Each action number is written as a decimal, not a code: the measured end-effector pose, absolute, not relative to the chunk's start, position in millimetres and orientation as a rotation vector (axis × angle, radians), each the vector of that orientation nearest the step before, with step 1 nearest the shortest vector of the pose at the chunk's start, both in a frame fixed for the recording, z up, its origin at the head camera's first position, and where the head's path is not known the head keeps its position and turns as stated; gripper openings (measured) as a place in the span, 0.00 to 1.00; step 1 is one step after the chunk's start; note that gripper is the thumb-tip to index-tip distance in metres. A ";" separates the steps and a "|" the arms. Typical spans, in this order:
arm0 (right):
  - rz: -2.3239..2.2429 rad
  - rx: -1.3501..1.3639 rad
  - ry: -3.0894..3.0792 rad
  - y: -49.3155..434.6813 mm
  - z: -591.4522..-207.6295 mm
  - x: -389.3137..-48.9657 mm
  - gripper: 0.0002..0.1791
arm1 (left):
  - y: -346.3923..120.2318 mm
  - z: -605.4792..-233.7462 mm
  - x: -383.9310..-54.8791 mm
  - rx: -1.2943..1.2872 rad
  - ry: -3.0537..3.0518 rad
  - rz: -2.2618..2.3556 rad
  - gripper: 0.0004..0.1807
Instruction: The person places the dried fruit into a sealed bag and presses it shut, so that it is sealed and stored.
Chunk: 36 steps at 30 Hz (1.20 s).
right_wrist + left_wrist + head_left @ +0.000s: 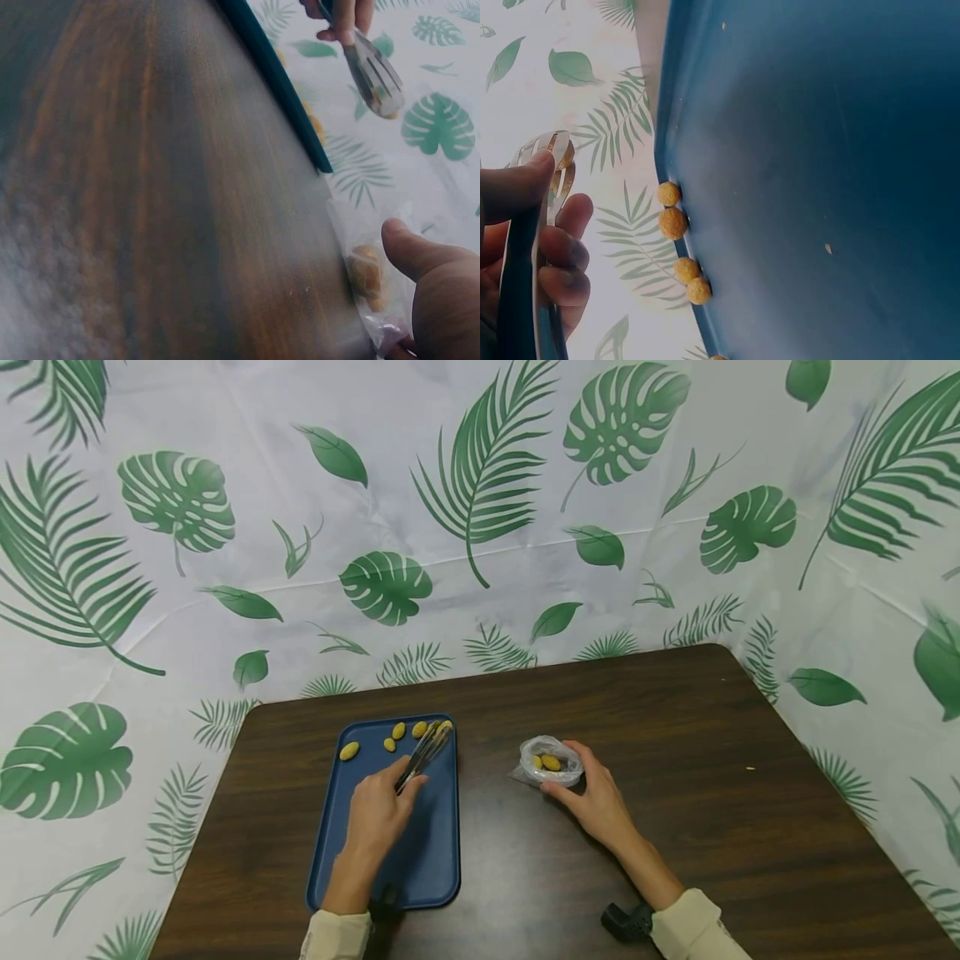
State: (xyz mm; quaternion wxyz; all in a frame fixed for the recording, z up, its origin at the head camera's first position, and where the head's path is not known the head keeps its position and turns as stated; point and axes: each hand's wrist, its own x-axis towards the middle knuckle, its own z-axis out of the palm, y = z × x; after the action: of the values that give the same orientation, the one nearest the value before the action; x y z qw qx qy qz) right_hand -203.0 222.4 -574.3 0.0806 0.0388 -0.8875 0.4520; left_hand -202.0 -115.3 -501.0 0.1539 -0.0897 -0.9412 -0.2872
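My left hand [375, 810] grips metal tongs [427, 752] over the far right part of the blue tray [435, 868]. In the left wrist view a yellow piece [566, 155] shows between the tips of the tongs. Several yellow oval snack pieces [349, 751] lie along the tray's far end. To the right of the tray, my right hand [600, 802] holds a clear plastic bag [529, 748], thumb and fingers at its sides. The bag's mouth faces up, and yellow pieces [551, 762] lie inside. Most of the right fingers are hidden behind the bag in the right wrist view.
Both tray and bag are on a dark wooden table [675, 727]. Behind it hangs a white cloth [292, 668] with green leaf prints. Small crumbs [828, 248] dot the tray. A black device [628, 922] sits at the right wrist.
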 end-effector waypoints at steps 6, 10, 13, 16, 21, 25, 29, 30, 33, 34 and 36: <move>1.356 0.098 -2.669 222.3 -573.7 -202.6 0.45 | -110.0 -498.7 -201.9 -0.270 -2.724 -0.850 0.18; 1.360 0.093 -2.676 222.8 -574.3 -202.9 0.45 | -106.6 -496.7 -201.7 -0.288 -2.738 -0.852 0.17; 1.366 0.097 -2.676 223.5 -574.6 -203.9 0.45 | -103.7 -495.1 -201.7 -0.306 -2.744 -0.862 0.18; 1.373 0.101 -2.670 224.2 -574.5 -205.3 0.45 | -100.8 -493.9 -202.5 -0.328 -2.741 -0.858 0.19; 1.368 0.114 -2.660 224.8 -573.9 -206.3 0.45 | -96.2 -491.6 -203.3 -0.370 -2.729 -0.851 0.17; 1.356 0.113 -2.659 224.8 -575.0 -206.4 0.44 | -93.6 -490.9 -202.8 -0.403 -2.721 -0.840 0.15; 1.351 0.107 -2.664 224.2 -576.5 -205.9 0.44 | -91.6 -491.5 -201.2 -0.428 -2.718 -0.830 0.15; 1.346 0.108 -2.667 224.0 -576.6 -205.6 0.44 | -91.1 -491.9 -200.7 -0.432 -2.717 -0.834 0.15; 1.348 0.108 -2.668 223.5 -576.3 -204.6 0.44 | -89.7 -493.3 -199.9 -0.449 -2.718 -0.832 0.16; 1.347 0.105 -2.672 223.3 -575.9 -204.2 0.45 | -89.1 -494.0 -199.9 -0.456 -2.716 -0.831 0.16; 1.344 0.102 -2.677 223.0 -575.5 -203.4 0.45 | -87.8 -494.7 -199.4 -0.468 -2.714 -0.834 0.15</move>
State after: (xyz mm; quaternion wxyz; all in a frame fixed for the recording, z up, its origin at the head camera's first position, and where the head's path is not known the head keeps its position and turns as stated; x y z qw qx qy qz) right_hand -203.4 223.0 -575.5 0.0722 0.0340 -0.8908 0.4473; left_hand -199.4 -87.8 -494.7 0.1317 -0.1613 -0.9350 -0.2872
